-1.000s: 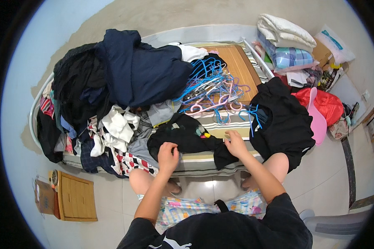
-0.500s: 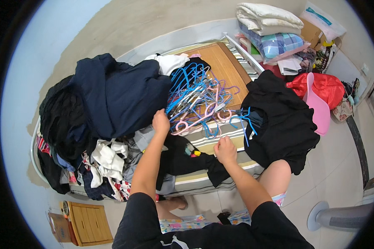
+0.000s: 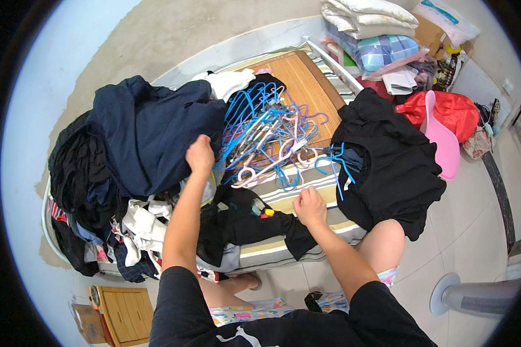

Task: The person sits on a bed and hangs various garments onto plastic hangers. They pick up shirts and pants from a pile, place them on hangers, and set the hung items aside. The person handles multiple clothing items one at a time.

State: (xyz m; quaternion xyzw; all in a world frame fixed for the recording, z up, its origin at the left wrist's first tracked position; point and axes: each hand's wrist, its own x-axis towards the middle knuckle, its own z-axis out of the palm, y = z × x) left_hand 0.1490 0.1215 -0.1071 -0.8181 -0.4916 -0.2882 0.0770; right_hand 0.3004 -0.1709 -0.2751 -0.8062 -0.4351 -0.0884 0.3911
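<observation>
My left hand (image 3: pixel 200 154) is closed at the lower right edge of a large navy garment (image 3: pixel 150 133), its fingers partly hidden against the cloth. The navy garment lies bunched on top of a heap of clothes at the left. Over the striped bedsheet (image 3: pixel 272 203), my right hand (image 3: pixel 309 206) is curled into a loose fist with nothing visible in it. Between and beyond the hands lies a tangle of blue, purple, pink and grey hangers (image 3: pixel 272 136). A black garment (image 3: pixel 243 217) with small coloured pieces on it is spread between my forearms.
At the right, a black top (image 3: pixel 388 168) lies with a blue hanger (image 3: pixel 337 165) at its neck, near a pink chair (image 3: pixel 443 144). A wooden mat (image 3: pixel 307 87) lies on the bed. Folded bedding (image 3: pixel 370 17) and a red bag (image 3: pixel 446 115) stand beyond, a fan (image 3: pixel 474 295) at lower right.
My left hand has moved left and slightly up along the navy garment, whose right edge has shifted a little. More of the black garment below shows. My right hand stays curled in about the same place.
</observation>
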